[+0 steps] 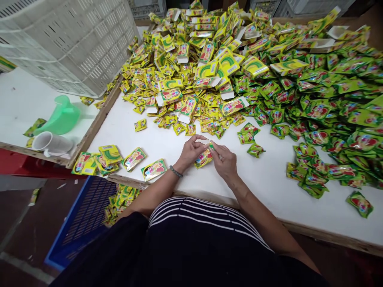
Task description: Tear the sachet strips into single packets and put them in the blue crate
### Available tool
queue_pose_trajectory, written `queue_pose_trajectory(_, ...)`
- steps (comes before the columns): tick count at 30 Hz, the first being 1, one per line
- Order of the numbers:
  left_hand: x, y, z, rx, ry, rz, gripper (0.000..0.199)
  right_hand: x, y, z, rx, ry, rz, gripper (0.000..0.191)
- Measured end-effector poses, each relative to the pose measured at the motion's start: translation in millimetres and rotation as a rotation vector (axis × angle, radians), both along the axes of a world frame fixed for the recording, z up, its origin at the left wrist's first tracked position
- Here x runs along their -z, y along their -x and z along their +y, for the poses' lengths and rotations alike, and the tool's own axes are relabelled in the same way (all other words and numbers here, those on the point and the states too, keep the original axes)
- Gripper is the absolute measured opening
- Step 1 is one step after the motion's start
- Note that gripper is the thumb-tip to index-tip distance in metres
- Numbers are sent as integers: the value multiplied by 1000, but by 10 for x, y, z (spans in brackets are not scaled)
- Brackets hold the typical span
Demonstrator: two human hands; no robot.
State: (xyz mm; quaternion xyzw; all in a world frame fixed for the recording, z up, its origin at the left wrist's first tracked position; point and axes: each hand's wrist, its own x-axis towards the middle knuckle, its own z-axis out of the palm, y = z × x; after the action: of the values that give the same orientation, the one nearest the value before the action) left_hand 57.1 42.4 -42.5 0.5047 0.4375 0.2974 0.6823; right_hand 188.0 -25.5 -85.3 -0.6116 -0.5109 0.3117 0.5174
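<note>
Close to the table's front edge, both my hands grip one small yellow-green carton [203, 160] by its upper end. My left hand [191, 153], with a beaded bracelet at the wrist, pinches it from the left. My right hand [224, 160] has thumb and fingers closed at the carton's top right corner. The flap there is partly hidden by my fingers. Just beyond lie small yellow sachets [190, 130] and a few green sachets [247, 136]. To the left, closed cartons [154, 169] rest flat near the edge, some of them stacked.
A heap of yellow cartons and sachets [206, 69] covers the back, with green sachets [320, 107] piled right. At left stand a white crate [68, 48], a green scoop [61, 117] and a white cup [52, 143]. A blue crate [80, 215] holding cartons sits below the edge.
</note>
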Motion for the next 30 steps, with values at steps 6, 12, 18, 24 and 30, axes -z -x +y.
queue_pose_trajectory(6, -111, -42, -1, -68, 7, -33, 65, -55, -65, 50, -107, 22, 349, 56)
queue_pose_trajectory(12, -647, 357, 134, 390, -218, 529, 40, 240, -653, 197, 378, 241, -264, 42)
queue_pose_trajectory(18, -1077, 898, 284, 643, -446, 1247, 24, 430, -714, 197, 158, 374, -512, 23)
queue_pose_trajectory(24, -711, 165, 613, 354, -716, 1250, 24, 396, -640, 238, 122, 312, -289, 55)
queue_pose_trajectory(30, -137, -557, 1037, 341, -740, 1255, 36, 426, -700, 196, 207, 309, -182, 43)
